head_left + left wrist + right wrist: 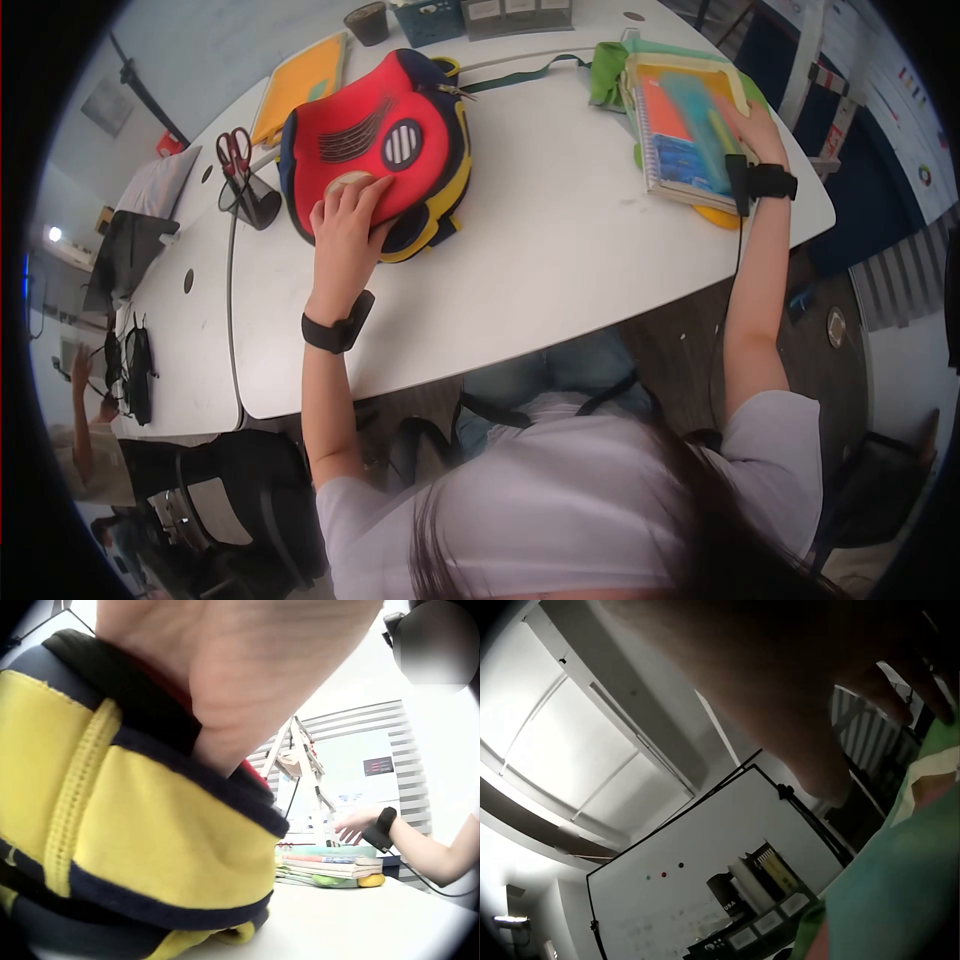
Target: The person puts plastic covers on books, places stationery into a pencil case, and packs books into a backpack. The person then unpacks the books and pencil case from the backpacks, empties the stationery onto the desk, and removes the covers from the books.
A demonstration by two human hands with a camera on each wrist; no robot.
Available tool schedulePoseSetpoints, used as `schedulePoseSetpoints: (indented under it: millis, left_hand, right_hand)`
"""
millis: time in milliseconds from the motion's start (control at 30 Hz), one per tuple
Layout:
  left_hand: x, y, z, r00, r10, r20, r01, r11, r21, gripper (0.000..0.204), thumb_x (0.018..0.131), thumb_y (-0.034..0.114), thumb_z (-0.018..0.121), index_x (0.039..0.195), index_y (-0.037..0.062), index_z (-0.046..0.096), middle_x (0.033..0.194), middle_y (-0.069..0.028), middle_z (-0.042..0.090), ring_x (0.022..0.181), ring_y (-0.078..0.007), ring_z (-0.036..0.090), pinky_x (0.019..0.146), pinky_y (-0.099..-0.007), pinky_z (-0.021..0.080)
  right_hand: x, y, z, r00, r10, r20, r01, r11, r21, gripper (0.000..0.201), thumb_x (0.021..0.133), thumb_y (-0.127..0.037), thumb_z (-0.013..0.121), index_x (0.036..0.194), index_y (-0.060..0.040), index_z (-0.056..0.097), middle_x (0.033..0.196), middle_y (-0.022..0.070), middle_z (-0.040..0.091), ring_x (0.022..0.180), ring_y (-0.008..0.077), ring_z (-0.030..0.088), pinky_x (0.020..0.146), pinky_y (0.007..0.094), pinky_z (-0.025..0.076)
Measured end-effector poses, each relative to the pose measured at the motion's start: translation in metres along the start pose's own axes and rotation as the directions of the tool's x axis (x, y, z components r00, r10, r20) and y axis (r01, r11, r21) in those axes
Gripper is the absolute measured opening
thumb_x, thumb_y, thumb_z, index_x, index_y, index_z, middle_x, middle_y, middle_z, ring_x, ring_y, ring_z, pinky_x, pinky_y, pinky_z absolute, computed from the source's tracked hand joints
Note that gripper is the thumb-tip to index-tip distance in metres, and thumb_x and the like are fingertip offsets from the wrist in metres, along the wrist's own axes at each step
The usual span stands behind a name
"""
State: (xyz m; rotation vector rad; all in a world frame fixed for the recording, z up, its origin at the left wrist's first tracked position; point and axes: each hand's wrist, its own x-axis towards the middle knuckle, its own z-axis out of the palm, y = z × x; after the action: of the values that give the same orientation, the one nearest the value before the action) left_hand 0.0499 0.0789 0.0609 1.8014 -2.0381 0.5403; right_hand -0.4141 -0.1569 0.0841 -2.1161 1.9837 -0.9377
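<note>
A red, navy and yellow backpack (350, 125) lies on the table at centre left. My left hand (350, 220) rests on its red face with relaxed fingers, by a pale round patch; in the left wrist view the hand (240, 667) covers part of the bag's (172, 832) upper edge. At the right lies a stack with a spiral notebook (675, 165) and a translucent teal pouch (697, 105) on top, green cloth (606, 72) beneath. My right hand (755, 130) is at its right side, and in the left wrist view that hand (360, 823) appears just above the stack, fingers loose.
A mesh pen holder (257, 205) with red scissors (234, 150) stands left of the bag. Behind are a yellow folder (300, 85), a dark cup (368, 24) and a teal basket (428, 22). A green strap (520, 75) runs between bag and stack.
</note>
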Motion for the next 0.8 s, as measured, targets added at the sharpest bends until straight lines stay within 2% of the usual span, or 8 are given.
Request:
schedulePoseSetpoints:
  millis: [133, 200, 300, 433, 567, 633, 733, 800]
  left_hand:
    - [0.025, 0.033, -0.004, 0.992, -0.008, 0.124, 0.053, 0.932, -0.358, 0.036, 0.079, 0.014, 0.060, 0.114, 0.0079, 0.052, 0.113, -0.0106, 0.051, 0.104, -0.0298, 0.048, 0.087, -0.0367, 0.039]
    - [0.044, 0.055, 0.000, 0.989, 0.144, -0.035, -0.146, 0.903, -0.404, 0.032, 0.080, 0.014, 0.059, 0.111, 0.0056, 0.053, 0.111, -0.0120, 0.053, 0.100, -0.0300, 0.051, 0.086, -0.0338, 0.041]
    - [0.078, 0.084, 0.025, 0.985, 0.173, -0.011, -0.143, 0.772, -0.619, 0.031, 0.083, 0.016, 0.057, 0.111, 0.0051, 0.054, 0.113, -0.0114, 0.054, 0.101, -0.0281, 0.053, 0.085, -0.0328, 0.043]
    - [0.112, 0.133, 0.076, 0.948, 0.157, 0.276, 0.165, 0.499, -0.851, 0.052, 0.081, 0.037, 0.060, 0.116, 0.0009, 0.048, 0.114, -0.0156, 0.054, 0.099, -0.0250, 0.055, 0.080, -0.0332, 0.047]
    - [0.131, 0.181, 0.103, 0.831, 0.124, 0.543, 0.519, 0.180, -0.835, 0.062, 0.081, 0.041, 0.058, 0.117, -0.0068, 0.043, 0.111, -0.0181, 0.054, 0.097, -0.0238, 0.056, 0.082, -0.0335, 0.047]
    - [0.144, 0.189, 0.131, 0.697, 0.330, 0.636, 0.715, -0.257, -0.650, 0.056, 0.084, 0.034, 0.057, 0.117, -0.0088, 0.041, 0.109, -0.0175, 0.054, 0.095, -0.0236, 0.056, 0.084, -0.0348, 0.047]
    - [0.150, 0.198, 0.158, 0.696, 0.439, 0.568, 0.717, -0.463, -0.521, 0.045, 0.086, 0.025, 0.054, 0.115, -0.0071, 0.043, 0.109, -0.0160, 0.054, 0.095, -0.0224, 0.057, 0.084, -0.0349, 0.048]
    - [0.150, 0.193, 0.160, 0.697, 0.399, 0.596, 0.716, -0.434, -0.546, 0.042, 0.087, 0.022, 0.053, 0.115, -0.0072, 0.043, 0.109, -0.0151, 0.054, 0.094, -0.0214, 0.057, 0.084, -0.0343, 0.048]
  right_hand:
    - [-0.016, 0.004, -0.021, 0.816, 0.286, 0.503, -0.426, 0.885, 0.188, 0.078, 0.069, -0.066, 0.055, 0.111, -0.0013, 0.054, 0.091, 0.0093, 0.056, 0.084, 0.0196, 0.053, 0.075, 0.0285, 0.041]
    - [-0.004, 0.028, -0.003, 0.837, 0.197, 0.510, -0.363, 0.897, 0.250, 0.076, 0.068, -0.069, 0.054, 0.108, -0.0046, 0.057, 0.089, 0.0044, 0.052, 0.085, 0.0141, 0.047, 0.076, 0.0251, 0.038]
    - [0.007, 0.040, 0.002, 0.816, 0.023, 0.578, -0.166, 0.966, 0.196, 0.075, 0.066, -0.070, 0.055, 0.108, -0.0082, 0.059, 0.093, 0.0049, 0.055, 0.090, 0.0135, 0.048, 0.083, 0.0249, 0.036]
    - [0.006, 0.044, 0.003, 0.784, 0.005, 0.621, -0.184, 0.957, 0.225, 0.076, 0.066, -0.069, 0.057, 0.110, -0.0071, 0.058, 0.101, 0.0070, 0.056, 0.091, 0.0147, 0.052, 0.084, 0.0249, 0.038]
    - [-0.005, 0.038, 0.003, 0.782, 0.024, 0.623, -0.283, 0.904, 0.319, 0.077, 0.065, -0.067, 0.059, 0.114, -0.0074, 0.055, 0.103, 0.0082, 0.057, 0.091, 0.0155, 0.055, 0.082, 0.0251, 0.041]
    - [-0.009, 0.043, 0.008, 0.793, 0.005, 0.609, -0.330, 0.844, 0.423, 0.077, 0.066, -0.064, 0.061, 0.118, -0.0081, 0.053, 0.103, 0.0072, 0.057, 0.092, 0.0152, 0.055, 0.080, 0.0267, 0.042]
    - [-0.014, 0.036, 0.025, 0.740, 0.014, 0.672, -0.442, 0.763, 0.471, 0.078, 0.066, -0.062, 0.063, 0.120, -0.0085, 0.049, 0.107, 0.0060, 0.055, 0.095, 0.0150, 0.054, 0.080, 0.0274, 0.042]
    - [-0.027, 0.007, 0.024, 0.742, 0.026, 0.670, -0.513, 0.666, 0.542, 0.057, 0.076, -0.037, 0.067, 0.118, -0.0053, 0.046, 0.107, 0.0065, 0.055, 0.092, 0.0123, 0.054, 0.073, 0.0244, 0.047]
